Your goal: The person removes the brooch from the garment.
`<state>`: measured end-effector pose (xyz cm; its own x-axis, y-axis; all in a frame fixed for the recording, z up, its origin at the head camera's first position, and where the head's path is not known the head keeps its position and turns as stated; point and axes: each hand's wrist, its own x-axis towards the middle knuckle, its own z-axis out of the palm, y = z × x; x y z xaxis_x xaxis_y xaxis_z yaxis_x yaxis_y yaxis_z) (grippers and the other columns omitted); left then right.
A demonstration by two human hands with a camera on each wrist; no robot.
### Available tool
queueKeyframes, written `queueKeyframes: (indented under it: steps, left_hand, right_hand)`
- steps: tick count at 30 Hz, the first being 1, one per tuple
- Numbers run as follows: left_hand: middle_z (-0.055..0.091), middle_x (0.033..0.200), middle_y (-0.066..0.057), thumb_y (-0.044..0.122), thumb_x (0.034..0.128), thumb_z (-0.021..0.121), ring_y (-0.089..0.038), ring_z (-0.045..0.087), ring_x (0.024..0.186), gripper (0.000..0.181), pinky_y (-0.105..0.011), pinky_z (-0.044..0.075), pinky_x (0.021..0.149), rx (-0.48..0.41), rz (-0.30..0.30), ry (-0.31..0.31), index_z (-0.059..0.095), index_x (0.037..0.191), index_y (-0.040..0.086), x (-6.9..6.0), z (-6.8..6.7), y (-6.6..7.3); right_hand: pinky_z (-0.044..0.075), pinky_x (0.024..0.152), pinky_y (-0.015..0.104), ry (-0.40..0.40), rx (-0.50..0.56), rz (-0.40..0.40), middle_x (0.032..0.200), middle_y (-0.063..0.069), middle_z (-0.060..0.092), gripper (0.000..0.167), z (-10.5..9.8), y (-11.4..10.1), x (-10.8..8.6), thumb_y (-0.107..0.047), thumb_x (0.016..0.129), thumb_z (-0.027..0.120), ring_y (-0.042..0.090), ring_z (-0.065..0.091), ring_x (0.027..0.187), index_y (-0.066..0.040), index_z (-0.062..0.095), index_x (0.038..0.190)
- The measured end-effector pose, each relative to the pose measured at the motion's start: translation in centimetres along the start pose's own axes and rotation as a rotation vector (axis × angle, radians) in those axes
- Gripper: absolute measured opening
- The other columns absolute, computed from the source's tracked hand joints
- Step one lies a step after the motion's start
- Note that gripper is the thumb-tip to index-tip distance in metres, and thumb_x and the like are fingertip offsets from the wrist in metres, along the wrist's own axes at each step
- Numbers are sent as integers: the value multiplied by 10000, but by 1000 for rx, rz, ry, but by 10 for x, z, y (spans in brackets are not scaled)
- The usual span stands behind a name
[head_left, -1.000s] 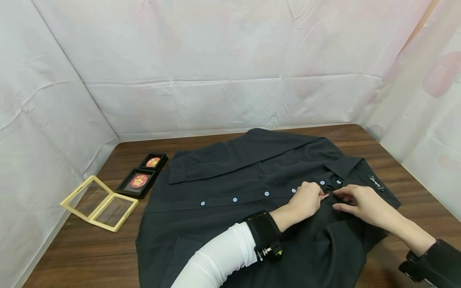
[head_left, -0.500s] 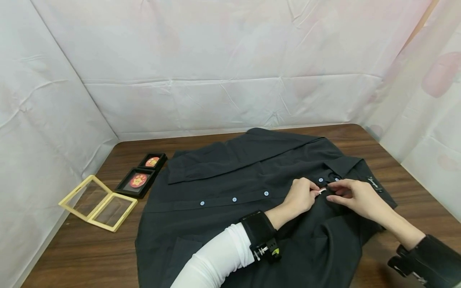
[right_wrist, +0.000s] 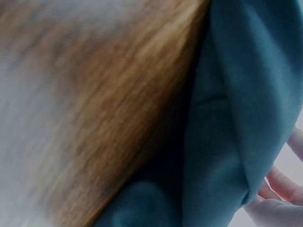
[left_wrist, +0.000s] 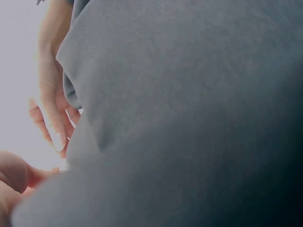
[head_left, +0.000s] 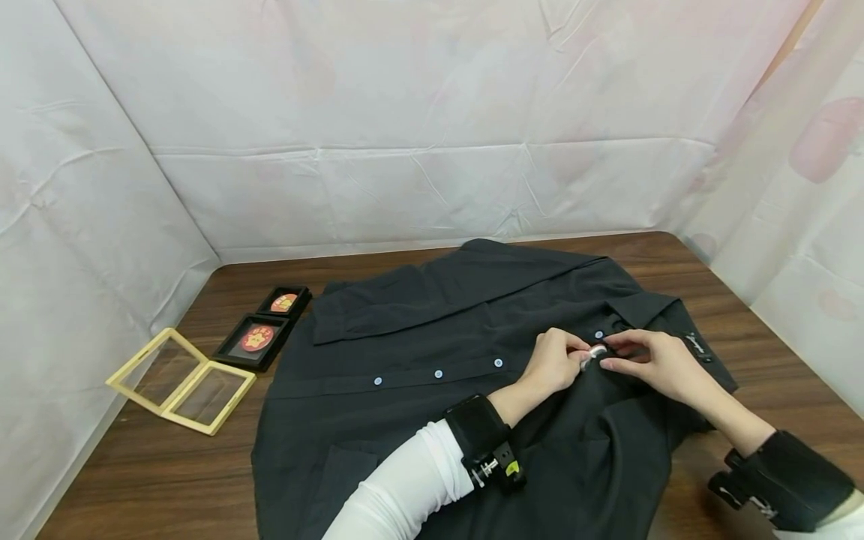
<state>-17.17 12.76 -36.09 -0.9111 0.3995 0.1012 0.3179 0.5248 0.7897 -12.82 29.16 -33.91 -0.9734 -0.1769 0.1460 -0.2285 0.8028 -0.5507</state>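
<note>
A dark button-up shirt [head_left: 418, 330] lies spread across the table. Over its button strip my left hand [head_left: 550, 364] pinches a small shiny white thing [head_left: 597, 350], too small to name. From the other side my right hand [head_left: 655, 361] reaches toward it, thumb and fingertips close by with a gap between them; whether they touch it I cannot tell. Dark cloth fills most of the left wrist view, with the left hand [left_wrist: 14, 182] at the lower left and the right hand [left_wrist: 54, 111] above it. Folds hide much of the right hand [right_wrist: 281, 198] in the right wrist view.
Two black display frames [head_left: 253, 341] with red-and-yellow round pieces lie left of the shirt. Nearer the left table edge stands an opened yellow frame [head_left: 182, 382] with clear panes. White cloth walls [head_left: 432, 127] enclose the wooden table [head_left: 128, 480] at the back and sides.
Both hands have shifted slightly left and toward the back. The small white thing has turned, showing more of its shiny surface. The right hand has come closer to the left.
</note>
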Motion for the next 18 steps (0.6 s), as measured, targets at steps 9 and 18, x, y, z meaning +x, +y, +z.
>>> queueKeyframes:
  steps: [9,18]
  left_hand:
    - [641,654,69,83,794,655,27,497,521,77,-104,377,481,-89,-39,11,726,806,109,2,1,-5]
    - [636,602,19,60,792,651,8,530,460,67,-119,400,449,-219,-107,-6,718,803,61,5,3,-8]
  right_hand:
    - [479,618,228,-45,36,23,869,88,638,380,4,5,7,-243,790,670,159,615,731,28,609,1049]
    - [447,623,236,-57,31,48,842,50,638,329,7,11,12,-254,790,669,121,608,725,4,629,991]
